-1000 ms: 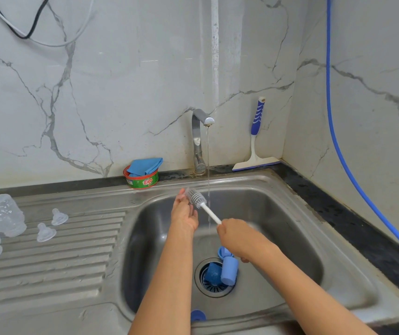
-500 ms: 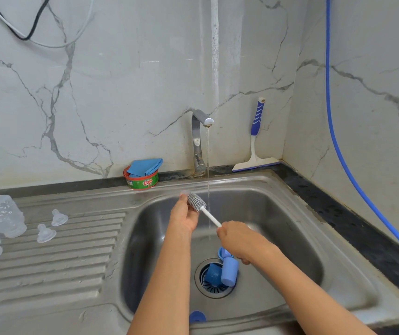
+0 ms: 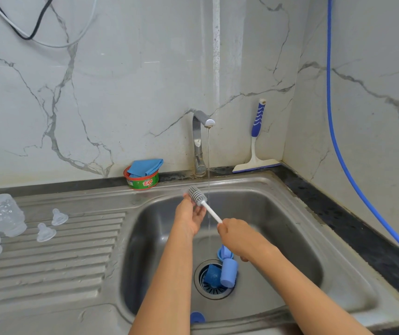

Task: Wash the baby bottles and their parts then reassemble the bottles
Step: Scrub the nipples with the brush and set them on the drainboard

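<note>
Baby bottles (image 3: 2,215): two clear ones stand on the drainboard (image 3: 60,267) at far left; the nearer one has a printed label and is cut by the frame edge. Two clear teats (image 3: 59,216) sit on the ribs just beside them, apart from each other.

Bottle brush (image 3: 196,195) is over the sink (image 3: 278,213), head up toward the wall, just left of the thin stream from the tap (image 3: 199,131). Right grip (image 3: 239,238) is curled tight round the low end of the white handle. Left grip (image 3: 191,216) is loose, fingers fairly straight, holding nothing; bristles sit at its fingertips, looks like contact.

Sink bottom: pale blue cap (image 3: 228,273) on its side at the drain (image 3: 214,290), dark blue part (image 3: 211,274) on the strainer touching it, another blue piece (image 3: 223,252) half hidden behind the right wrist. One more blue part (image 3: 197,317) at the near sink wall.

Back ledge: Exo tub (image 3: 143,182) with a blue cloth (image 3: 145,165) in it, left of the tap. Squeegee (image 3: 256,141) leans in the corner on the dark counter (image 3: 338,226). Blue hose (image 3: 329,44) runs down the right wall.
</note>
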### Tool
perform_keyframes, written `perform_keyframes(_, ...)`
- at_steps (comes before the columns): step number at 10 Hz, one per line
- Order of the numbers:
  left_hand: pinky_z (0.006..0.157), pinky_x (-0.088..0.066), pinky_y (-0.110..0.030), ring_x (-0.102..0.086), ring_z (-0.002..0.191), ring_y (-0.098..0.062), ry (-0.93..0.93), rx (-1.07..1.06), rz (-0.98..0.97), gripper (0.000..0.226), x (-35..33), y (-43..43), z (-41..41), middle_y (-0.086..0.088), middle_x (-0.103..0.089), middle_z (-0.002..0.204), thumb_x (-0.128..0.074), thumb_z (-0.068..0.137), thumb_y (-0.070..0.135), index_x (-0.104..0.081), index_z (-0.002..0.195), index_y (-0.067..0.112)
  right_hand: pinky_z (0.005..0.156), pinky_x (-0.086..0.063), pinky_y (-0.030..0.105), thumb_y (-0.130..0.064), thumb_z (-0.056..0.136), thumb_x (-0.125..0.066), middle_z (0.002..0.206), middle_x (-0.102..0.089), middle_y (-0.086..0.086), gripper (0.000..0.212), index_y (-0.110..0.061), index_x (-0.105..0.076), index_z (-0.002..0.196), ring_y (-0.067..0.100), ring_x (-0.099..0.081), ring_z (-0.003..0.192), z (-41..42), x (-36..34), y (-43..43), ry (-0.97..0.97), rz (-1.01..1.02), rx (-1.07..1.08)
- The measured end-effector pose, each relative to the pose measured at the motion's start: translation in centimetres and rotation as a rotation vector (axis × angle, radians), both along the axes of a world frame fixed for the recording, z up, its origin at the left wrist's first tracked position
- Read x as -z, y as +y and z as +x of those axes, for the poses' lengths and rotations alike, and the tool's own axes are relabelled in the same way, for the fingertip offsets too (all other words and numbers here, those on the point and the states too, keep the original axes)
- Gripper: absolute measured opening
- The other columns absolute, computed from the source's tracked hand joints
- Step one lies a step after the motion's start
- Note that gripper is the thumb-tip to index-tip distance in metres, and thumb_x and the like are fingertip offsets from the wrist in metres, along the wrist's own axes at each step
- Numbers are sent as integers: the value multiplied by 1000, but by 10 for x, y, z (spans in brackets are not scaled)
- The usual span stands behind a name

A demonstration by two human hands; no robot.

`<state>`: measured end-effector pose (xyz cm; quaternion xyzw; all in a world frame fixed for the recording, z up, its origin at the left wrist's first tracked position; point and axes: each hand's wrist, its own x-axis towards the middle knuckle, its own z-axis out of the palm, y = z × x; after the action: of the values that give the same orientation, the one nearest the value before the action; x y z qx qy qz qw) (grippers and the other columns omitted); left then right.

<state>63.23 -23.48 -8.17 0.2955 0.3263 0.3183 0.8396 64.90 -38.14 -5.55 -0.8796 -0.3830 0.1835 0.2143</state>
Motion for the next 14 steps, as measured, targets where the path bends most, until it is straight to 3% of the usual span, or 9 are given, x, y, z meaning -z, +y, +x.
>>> perform_keyframes(1,85,-50,-40,-57,96,-24,-32,54,54,35,1,2,-1,-5,-59,115,-40,103,27,-55,128,7,53,-36,23,-7,100,-33,85,-48,7,30,2,-52,122,13,-34,58,-1,-1,-7,33,-40,75)
perform_keyframes(3,113,-32,-43,-41,135,-27,76,95,136,42,11,3,4,-5,-49,143,-37,104,30,-45,140,11,75,-43,31,-11,102,-28,86,-51,8,24,-6,-51,107,18,-39,64,1,-4,-3,-79,46,31)
perform_keyframes(4,107,-39,-39,-52,124,-29,-25,117,149,39,6,1,3,-5,-54,136,-42,102,27,-50,137,11,64,-40,26,1,99,-31,123,-52,16,33,2,-49,126,23,-45,83,10,5,-4,-59,-57,79)
perform_keyframes(5,110,-35,-37,-47,128,-27,28,118,228,39,7,4,3,-4,-51,137,-41,103,23,-47,139,9,65,-41,28,0,100,-31,116,-53,15,33,2,-49,128,30,-56,99,21,12,-4,-73,-63,103)
perform_keyframes(6,96,-48,-27,-59,101,-17,190,81,315,27,15,3,5,-10,-62,110,-50,98,8,-56,124,3,53,-31,25,-13,101,-29,73,-39,1,30,-4,-54,116,25,-47,79,31,11,-4,-101,56,158)
perform_keyframes(7,70,-49,-20,-54,71,-10,224,120,342,11,21,-4,10,-4,-59,81,-55,96,8,-64,101,13,52,-27,23,-18,101,-29,67,-31,-1,31,-6,-55,113,15,-32,57,40,15,-6,-104,72,229)
perform_keyframes(11,75,-50,-24,-60,84,-15,7,161,106,18,4,7,37,-9,-63,93,-45,100,4,-53,115,7,49,-26,23,-17,101,-29,73,-39,2,32,-5,-55,115,13,-37,60,45,18,-8,-123,64,173)
perform_keyframes(12,83,-47,-29,-60,86,-18,-37,146,41,19,-1,11,35,-12,-63,96,-46,98,1,-59,111,6,47,-21,24,2,99,-31,113,-53,17,34,4,-47,128,29,-57,98,37,14,-8,-85,64,141)
perform_keyframes(14,90,-47,-33,-61,83,-18,-42,78,-35,30,1,15,40,-13,-62,95,-49,99,12,-51,125,-2,60,-35,27,2,99,-27,128,-47,16,38,2,-46,132,32,-53,112,36,12,-6,-167,-98,22)
